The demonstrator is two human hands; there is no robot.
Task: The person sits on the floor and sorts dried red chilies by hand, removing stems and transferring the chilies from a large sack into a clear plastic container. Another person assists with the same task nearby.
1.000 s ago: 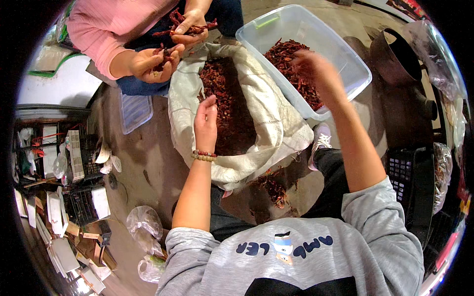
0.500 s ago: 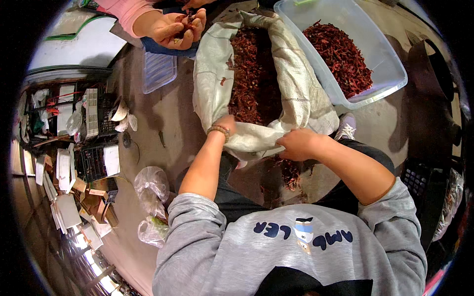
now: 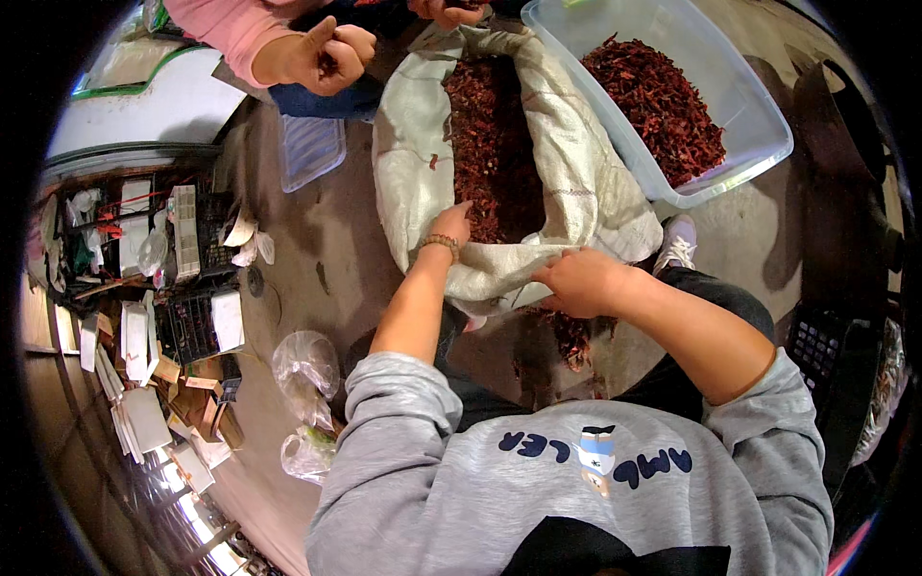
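A white woven sack (image 3: pixel 576 182) stands before me with its rim rolled down, filled with dark red dried pieces (image 3: pixel 492 144) that look like chili peppers. My left hand (image 3: pixel 451 228), with a beaded bracelet at its wrist, reaches over the near left rim. Its fingers stretch out over the dried pieces, and I see nothing held in them. At the near right, my right hand (image 3: pixel 583 281) is closed on the sack's rolled rim. More dried pieces (image 3: pixel 573 341) lie on the floor below the near rim.
A translucent plastic tub (image 3: pixel 759 158) with a heap of dried pieces stands right of the sack. Across from me, a person's hand (image 3: pixel 327 60) in a pink sleeve holds some pieces. A plastic lid (image 3: pixel 312 154), clear bags (image 3: pixel 305 365) and crates (image 3: pixel 197 322) lie leftward.
My left hand has moved up and slightly right, from the rim to over the dried pieces. My right hand stays on the rim. The other person's hand has turned and closed.
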